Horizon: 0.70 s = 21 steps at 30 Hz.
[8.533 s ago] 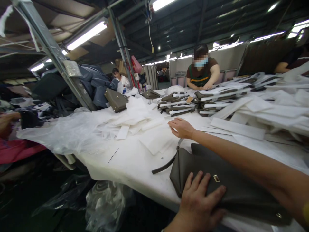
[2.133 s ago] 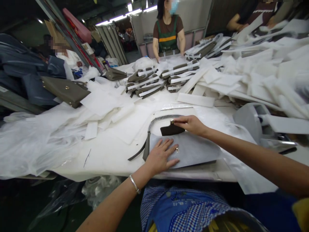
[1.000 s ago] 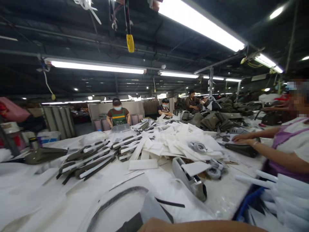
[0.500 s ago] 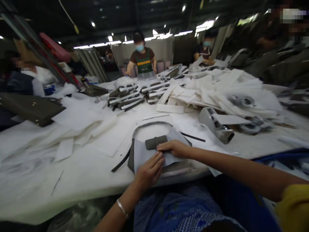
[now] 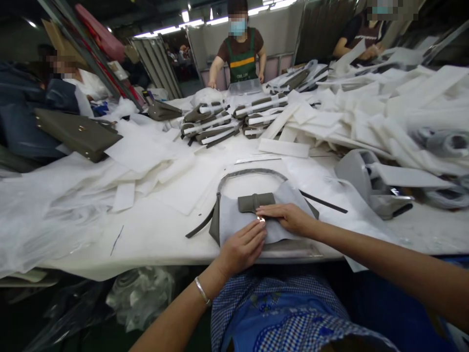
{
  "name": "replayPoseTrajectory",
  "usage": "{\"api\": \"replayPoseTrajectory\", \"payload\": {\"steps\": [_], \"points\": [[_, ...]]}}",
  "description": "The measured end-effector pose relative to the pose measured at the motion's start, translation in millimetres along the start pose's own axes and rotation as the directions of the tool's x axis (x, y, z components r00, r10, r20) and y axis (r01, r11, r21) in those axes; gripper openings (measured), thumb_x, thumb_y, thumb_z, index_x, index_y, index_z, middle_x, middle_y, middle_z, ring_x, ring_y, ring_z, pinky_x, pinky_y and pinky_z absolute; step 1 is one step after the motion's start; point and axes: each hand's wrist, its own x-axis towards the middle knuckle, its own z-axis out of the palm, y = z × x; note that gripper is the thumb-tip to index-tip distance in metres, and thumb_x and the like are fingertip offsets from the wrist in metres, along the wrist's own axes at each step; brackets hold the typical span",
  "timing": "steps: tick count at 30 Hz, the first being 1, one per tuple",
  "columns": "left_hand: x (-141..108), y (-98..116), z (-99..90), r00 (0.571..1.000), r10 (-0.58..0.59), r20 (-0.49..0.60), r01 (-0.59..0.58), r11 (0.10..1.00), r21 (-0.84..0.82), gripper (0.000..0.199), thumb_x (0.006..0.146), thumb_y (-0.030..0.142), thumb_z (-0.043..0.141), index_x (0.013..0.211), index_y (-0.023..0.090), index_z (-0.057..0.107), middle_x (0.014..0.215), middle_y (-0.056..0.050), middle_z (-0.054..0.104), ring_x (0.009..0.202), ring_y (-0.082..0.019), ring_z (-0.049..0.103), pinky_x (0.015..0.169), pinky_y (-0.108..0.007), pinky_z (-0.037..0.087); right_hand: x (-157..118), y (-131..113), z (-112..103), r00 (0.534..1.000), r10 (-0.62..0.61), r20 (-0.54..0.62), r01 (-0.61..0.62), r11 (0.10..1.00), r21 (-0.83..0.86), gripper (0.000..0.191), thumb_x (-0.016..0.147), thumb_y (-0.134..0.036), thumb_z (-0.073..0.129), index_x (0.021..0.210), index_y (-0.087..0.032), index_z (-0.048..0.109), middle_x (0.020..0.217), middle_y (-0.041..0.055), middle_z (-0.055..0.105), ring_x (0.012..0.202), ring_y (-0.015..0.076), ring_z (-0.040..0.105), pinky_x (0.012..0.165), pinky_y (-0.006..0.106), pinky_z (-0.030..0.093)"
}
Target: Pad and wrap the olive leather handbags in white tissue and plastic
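A dark olive bag (image 5: 214,226) lies at the table's front edge, a grey sheet (image 5: 230,215) over its front and its curved handle (image 5: 252,172) pointing away from me. Its flap tab (image 5: 247,203) shows above the sheet. My left hand (image 5: 244,247), a bracelet on its wrist, rests on the sheet with fingers together, their tips by a shiny metal piece (image 5: 261,219) below the tab. From the right, my right hand (image 5: 287,218) lies across the tab's lower edge, fingers extended. Whether either hand pinches anything is hidden at the fingertips.
White sheets (image 5: 146,151) spread at the left, beside another olive bag (image 5: 78,134). Wrapped bags (image 5: 216,122) are stacked farther back. A heap of white strips (image 5: 340,122) and a tape dispenser (image 5: 361,176) lie right. A masked person (image 5: 242,54) stands across the table.
The view has tilted down and shifted, so the table appears higher and the bag farther right. Both hands remain at the tab, where a shiny metal piece now shows.
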Motion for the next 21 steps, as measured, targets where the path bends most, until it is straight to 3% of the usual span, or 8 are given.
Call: {"api": "replayPoseTrajectory", "payload": {"steps": [6,13,17,21], "points": [[0.9,-0.6,1.8,0.999,0.023,0.032,-0.023,1.000,0.002,0.038,0.094,0.011,0.051,0.132,0.008,0.053,0.145,-0.016,0.053,0.144,-0.024,0.037,0.114,-0.041,0.046,-2.5,5.2,6.2,0.998,-0.008,-0.061,0.008,1.000,0.003,0.063,0.078,0.004,0.042,0.128,-0.025,0.066,0.133,0.0019,0.064,0.125,0.0155,0.059,0.112,0.035,0.044],[5.0,1.3,-0.5,0.997,-0.036,0.068,0.037,0.999,-0.021,0.041,0.096,0.015,0.048,0.136,0.011,0.051,0.141,-0.014,0.057,0.137,-0.022,0.047,0.113,-0.041,0.048,-2.9,7.6,7.8,0.998,0.011,-0.056,-0.014,0.998,-0.058,0.060,0.078,0.003,0.045,0.123,-0.028,0.070,0.130,0.0017,0.067,0.120,0.0170,0.063,0.106,0.036,0.050],[11.5,5.6,-6.8,0.989,-0.104,0.108,0.111,0.992,-0.057,0.039,0.096,0.017,0.047,0.134,0.011,0.054,0.138,-0.014,0.059,0.133,-0.021,0.052,0.112,-0.040,0.047,4.5,7.2,1.5,1.000,-0.003,0.015,0.005,0.995,-0.099,0.054,0.081,0.000,0.046,0.121,-0.026,0.071,0.125,0.0032,0.069,0.114,0.0170,0.065,0.103,0.035,0.051],[16.1,7.0,-13.3,0.976,-0.140,0.166,0.158,0.983,-0.094,0.037,0.095,0.019,0.048,0.130,0.012,0.057,0.137,-0.014,0.061,0.131,-0.021,0.053,0.112,-0.038,0.047,19.0,0.5,-12.6,0.988,-0.040,0.151,0.060,0.990,-0.131,0.035,0.090,-0.010,0.050,0.114,-0.021,0.074,0.115,0.0066,0.073,0.106,0.0187,0.068,0.096,0.033,0.053]]}}
